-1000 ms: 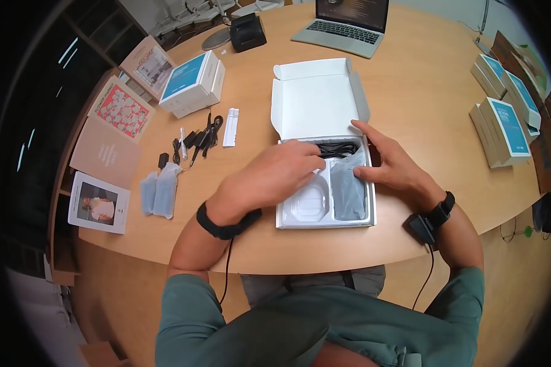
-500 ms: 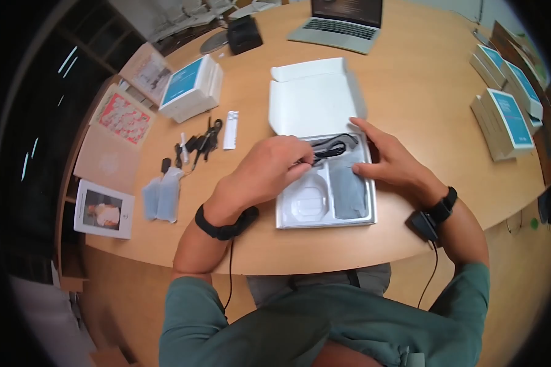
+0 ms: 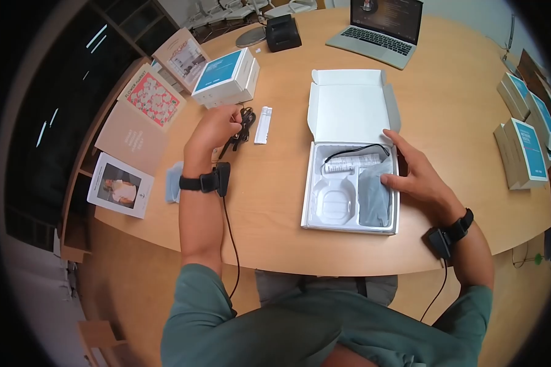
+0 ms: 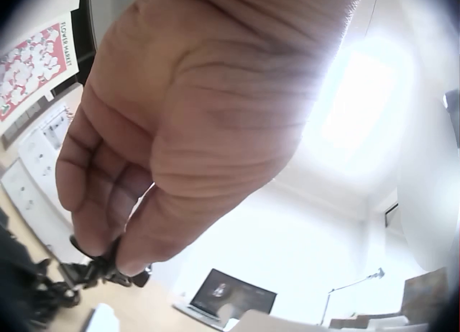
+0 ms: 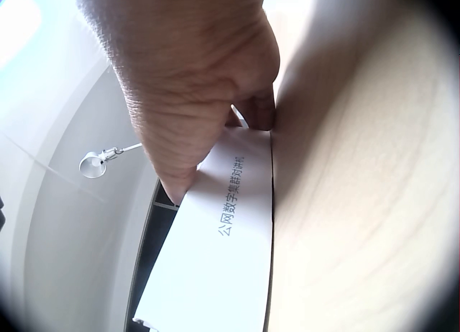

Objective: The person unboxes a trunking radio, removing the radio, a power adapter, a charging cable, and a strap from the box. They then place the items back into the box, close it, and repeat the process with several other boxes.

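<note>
The left hand (image 3: 217, 127) is above the black cables (image 3: 245, 126) on the table's left side; in the left wrist view its fingertips pinch a black cable (image 4: 108, 267). Beside the right edge of the open white box (image 3: 306, 220), the right hand (image 3: 419, 174) rests with index finger near the lid hinge and thumb over a bagged dark item (image 3: 373, 199). In the right wrist view the hand (image 5: 208, 80) touches the box's printed side (image 5: 230, 202). The tray holds a white printed item (image 3: 349, 163), a thin black strap (image 3: 356, 148) and an unfilled moulded recess (image 3: 333, 202).
White strips (image 3: 263, 125) lie right of the cables. Stacked boxes (image 3: 226, 76) stand behind them, others (image 3: 520, 153) at the far right. A laptop (image 3: 379, 37) and black stand (image 3: 283, 33) are at the back. Bagged items (image 3: 173, 183) lie partly behind the left forearm.
The left hand has moved from the box to the cables on the left. The black cable bundle has left the tray's upper compartment, where the printed item shows. The right hand stays at the box.
</note>
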`<state>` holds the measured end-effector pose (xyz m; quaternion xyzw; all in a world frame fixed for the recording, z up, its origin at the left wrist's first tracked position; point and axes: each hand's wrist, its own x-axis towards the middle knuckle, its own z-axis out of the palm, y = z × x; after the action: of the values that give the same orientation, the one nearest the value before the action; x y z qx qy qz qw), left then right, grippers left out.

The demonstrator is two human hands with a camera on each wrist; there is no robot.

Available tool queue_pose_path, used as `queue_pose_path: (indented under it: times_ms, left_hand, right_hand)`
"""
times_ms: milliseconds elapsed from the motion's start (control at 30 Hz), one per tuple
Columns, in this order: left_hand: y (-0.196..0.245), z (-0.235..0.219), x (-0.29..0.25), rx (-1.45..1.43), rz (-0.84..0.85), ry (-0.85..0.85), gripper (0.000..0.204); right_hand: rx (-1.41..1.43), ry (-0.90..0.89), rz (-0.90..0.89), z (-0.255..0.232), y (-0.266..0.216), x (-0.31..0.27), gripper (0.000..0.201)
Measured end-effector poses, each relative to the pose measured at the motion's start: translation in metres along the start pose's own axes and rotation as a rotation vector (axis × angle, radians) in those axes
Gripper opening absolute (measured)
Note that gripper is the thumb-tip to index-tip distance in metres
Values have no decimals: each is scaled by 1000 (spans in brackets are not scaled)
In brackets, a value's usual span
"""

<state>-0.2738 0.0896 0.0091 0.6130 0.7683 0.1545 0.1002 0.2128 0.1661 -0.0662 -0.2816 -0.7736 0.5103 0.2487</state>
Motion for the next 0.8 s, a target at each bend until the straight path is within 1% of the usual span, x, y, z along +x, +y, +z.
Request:
queue_pose_path:
  times_ms: [67,100,167,233,300,367,400,433,467,533,567,633,700,767,800]
  left_hand:
    - [-18,6,7,46,-1,-11,14]
    - [-14,10,8,94,5,-28,19]
    - [-7,15,7,123,-7,-20,20]
    - [15,13,-2,161,-25,-7,21]
    - [51,23,-11,180,232,193,18]
    - [99,33,-25,-97,482,40,19]
    - [117,48,-33,-109,625,84,22]
    - [134,63,-41,-119,770,130,24]
    - [149,73,-47,-123,773,128,24]
    - [170,87,-57,106,931,111,34]
    - [174,91,-59,108,934,109,34]
    - [174,97,-61,266,832,-21,39]
    - [168,101,-62,315,795,10,40]
    - [165,102,-63,242,833,39,41]
    - [167,96,-64,237,814,-12,44]
  right_hand:
    - [-21,25,-47,0,4,-1,98]
    - [-26,30,-36,0,2,-3,98]
    - [-46,22,1,0,-7,-3,97]
    - [-22,19,15,0,-6,-3,96]
    - [3,6,26,0,-6,-2,95]
    - [-5,11,8,-1,-6,-3,93]
    - [-9,10,14,0,-5,-3,93]
    - [-13,14,1,1,-3,-3,94]
    - [-17,20,-12,0,-2,-3,94]
    - [-22,4,16,-2,-4,-3,94]
    - [-24,-15,41,-3,-5,-4,95]
    - [-22,-7,28,-3,-1,-4,95]
    - [-15,-16,-5,-1,1,0,96]
    - [62,12,11,2,-1,-2,96]
    - [43,10,21,1,-3,-2,96]
